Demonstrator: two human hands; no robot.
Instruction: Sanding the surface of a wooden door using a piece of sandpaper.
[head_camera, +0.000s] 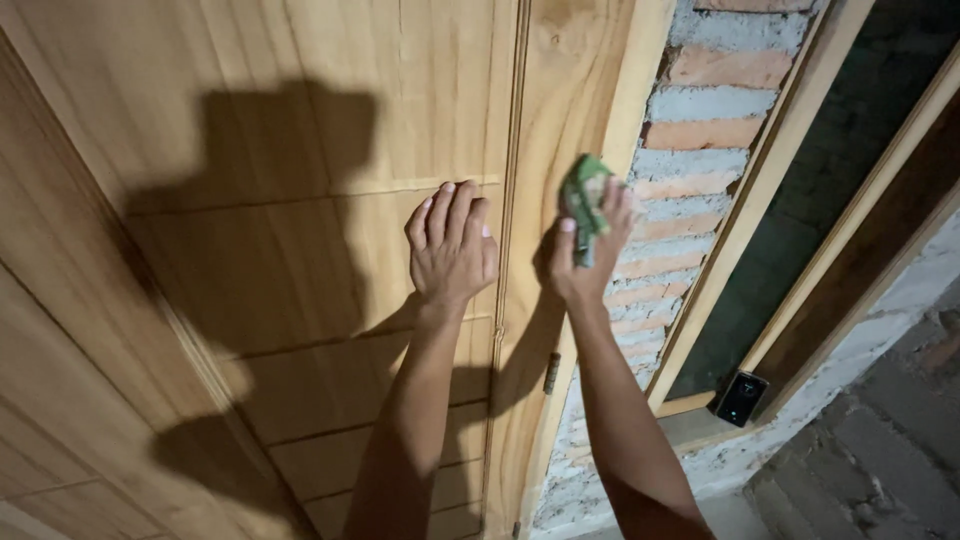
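Left hand (452, 245): fingers together, flat on pale panelled wooden door (270, 150), frame centre.
Right hand (585, 245): pinching folded green abrasive pad (583, 195) against door edge.
Advice: brace steadily, rub along the grain.

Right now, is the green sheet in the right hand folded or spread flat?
Folded. The green abrasive sheet is bunched into a small wad inside the right hand, fingers curled around it, pressed against the wooden door frame.

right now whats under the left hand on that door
The left hand lies flat on the wooden door; only panel wood shows around it. The patch beneath the palm is covered.
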